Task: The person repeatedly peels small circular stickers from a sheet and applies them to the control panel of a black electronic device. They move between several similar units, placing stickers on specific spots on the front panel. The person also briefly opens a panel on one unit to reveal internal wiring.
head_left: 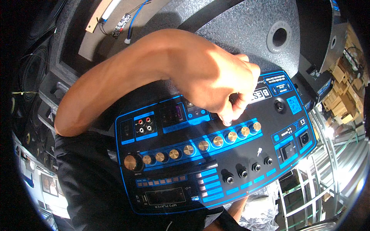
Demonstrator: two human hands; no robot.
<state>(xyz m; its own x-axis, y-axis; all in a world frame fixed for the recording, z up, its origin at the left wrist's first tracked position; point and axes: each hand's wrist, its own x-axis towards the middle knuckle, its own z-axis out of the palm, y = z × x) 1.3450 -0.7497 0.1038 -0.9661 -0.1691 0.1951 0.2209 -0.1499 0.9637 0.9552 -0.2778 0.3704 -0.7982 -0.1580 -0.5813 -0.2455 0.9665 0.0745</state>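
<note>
A black control panel (181, 161) with blue outlines lies tilted across my lap, its lettering upside down to me. It carries a row of gold knobs (203, 145), a larger gold knob (131, 162), red and white sockets (145, 125), several round jacks (256, 167) and a power switch (288, 150). My left hand (221, 82) bends over its far edge, thumb and finger pinched just above the knob row. Whatever sits in that pinch is too small to make out. Of my right arm, only some bare skin shows below the panel's near edge; the hand itself is hidden.
Behind the panel stands a grey speckled speaker cabinet with a round port ring (279, 36). A small circuit board (122, 25) and a blue cable (134, 19) lie at the far left. Cardboard boxes (339, 102), a metal frame (304, 188) and clear plastic wrap (262, 208) are on the right.
</note>
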